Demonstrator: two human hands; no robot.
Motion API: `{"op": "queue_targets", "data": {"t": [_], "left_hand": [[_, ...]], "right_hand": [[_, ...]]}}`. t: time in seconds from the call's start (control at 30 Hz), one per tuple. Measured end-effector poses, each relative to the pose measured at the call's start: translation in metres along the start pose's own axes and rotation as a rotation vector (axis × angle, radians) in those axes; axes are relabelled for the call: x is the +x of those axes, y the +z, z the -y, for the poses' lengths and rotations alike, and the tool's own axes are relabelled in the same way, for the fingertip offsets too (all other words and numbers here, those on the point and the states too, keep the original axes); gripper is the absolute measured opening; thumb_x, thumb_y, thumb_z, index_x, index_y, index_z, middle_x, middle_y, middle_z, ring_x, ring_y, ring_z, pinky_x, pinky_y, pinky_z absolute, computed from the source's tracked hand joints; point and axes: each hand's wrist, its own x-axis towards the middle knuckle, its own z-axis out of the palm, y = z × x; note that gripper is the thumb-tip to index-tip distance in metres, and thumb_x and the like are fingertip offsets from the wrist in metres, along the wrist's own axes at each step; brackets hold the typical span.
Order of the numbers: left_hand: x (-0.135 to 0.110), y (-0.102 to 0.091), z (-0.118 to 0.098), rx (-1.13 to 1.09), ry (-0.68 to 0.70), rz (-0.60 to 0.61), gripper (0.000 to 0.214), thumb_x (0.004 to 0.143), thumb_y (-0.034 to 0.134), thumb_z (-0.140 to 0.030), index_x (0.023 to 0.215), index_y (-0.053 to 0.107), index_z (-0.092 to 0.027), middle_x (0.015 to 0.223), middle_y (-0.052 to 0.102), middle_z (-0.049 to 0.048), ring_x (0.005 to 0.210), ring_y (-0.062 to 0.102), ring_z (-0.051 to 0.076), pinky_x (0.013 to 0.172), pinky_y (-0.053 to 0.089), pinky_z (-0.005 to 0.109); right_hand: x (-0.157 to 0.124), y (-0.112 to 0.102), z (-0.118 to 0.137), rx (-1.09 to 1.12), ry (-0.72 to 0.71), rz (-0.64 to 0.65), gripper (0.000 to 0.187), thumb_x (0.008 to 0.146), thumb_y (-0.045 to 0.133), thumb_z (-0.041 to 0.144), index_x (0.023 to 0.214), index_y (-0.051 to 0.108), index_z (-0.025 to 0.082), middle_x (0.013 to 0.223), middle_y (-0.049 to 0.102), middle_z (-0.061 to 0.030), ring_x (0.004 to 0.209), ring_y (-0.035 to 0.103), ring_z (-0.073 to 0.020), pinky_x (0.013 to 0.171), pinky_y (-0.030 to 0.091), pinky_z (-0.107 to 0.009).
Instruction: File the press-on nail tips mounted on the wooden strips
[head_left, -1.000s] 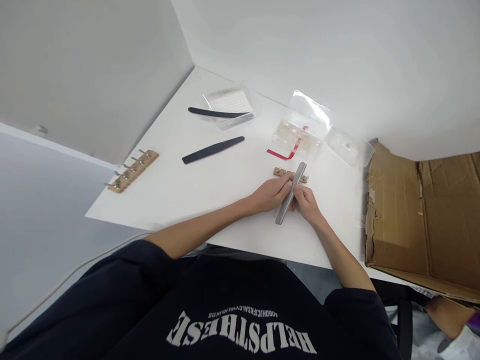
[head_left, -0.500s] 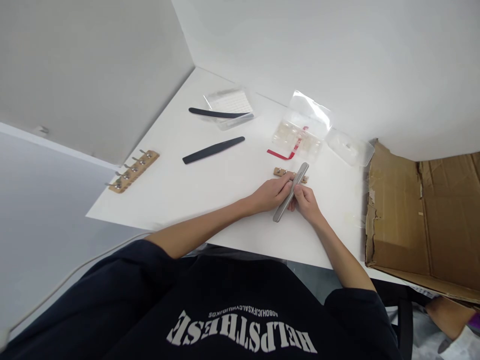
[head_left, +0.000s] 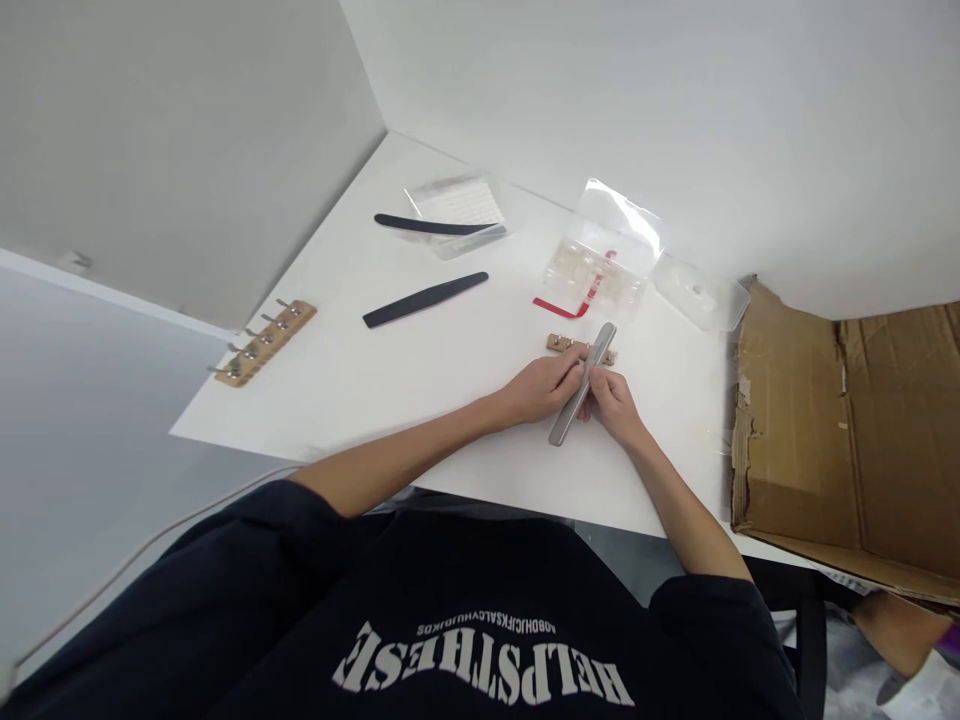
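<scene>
A long grey nail file (head_left: 568, 422) slants across the gap between my two hands. My right hand (head_left: 615, 402) is closed around it, thumb on its near face. Beside its left edge my left hand (head_left: 550, 386) is closed, fingers pinched against the file; anything small in those fingers is hidden. Just beyond the hands lies a short wooden strip (head_left: 556, 344) with small metal clips, partly covered by the file and the fingers.
Two black nail files (head_left: 426, 299) lie at left, one across a clear box (head_left: 461, 205). A second wooden clip strip (head_left: 264, 350) is near the left edge. An open clear case (head_left: 562, 268), a red strip (head_left: 553, 306), another clear case (head_left: 694, 297) and a cardboard box (head_left: 795, 420) stand right.
The grey file has shifted very slightly between my hands. Both hands keep nearly the same place and grip; the view itself has moved a little.
</scene>
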Motion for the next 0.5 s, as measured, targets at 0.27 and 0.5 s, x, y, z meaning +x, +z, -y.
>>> {"op": "queue_targets", "data": {"t": [0.27, 0.5], "left_hand": [[-0.0001, -0.0005, -0.0030, -0.030, -0.016, 0.017, 0.028, 0.110, 0.029, -0.029, 0.125, 0.050, -0.019, 0.076, 0.076, 0.0000, 0.072, 0.074, 0.019, 0.076, 0.056, 0.035], [-0.0005, -0.0004, -0.0011, -0.006, -0.012, 0.004, 0.027, 0.108, 0.030, -0.027, 0.125, 0.051, -0.019, 0.076, 0.076, -0.0002, 0.071, 0.074, 0.019, 0.075, 0.056, 0.034]], "right_hand": [[-0.0001, -0.0011, -0.0014, 0.014, -0.015, 0.006, 0.065, 0.094, 0.050, 0.079, 0.069, 0.060, 0.020, 0.054, 0.061, -0.0014, 0.046, 0.058, -0.0152, 0.045, 0.050, -0.028], [-0.0011, -0.0011, -0.0015, 0.018, -0.035, 0.010, 0.063, 0.096, 0.050, 0.076, 0.069, 0.060, 0.020, 0.054, 0.061, -0.0015, 0.046, 0.058, -0.0154, 0.044, 0.049, -0.029]]}}
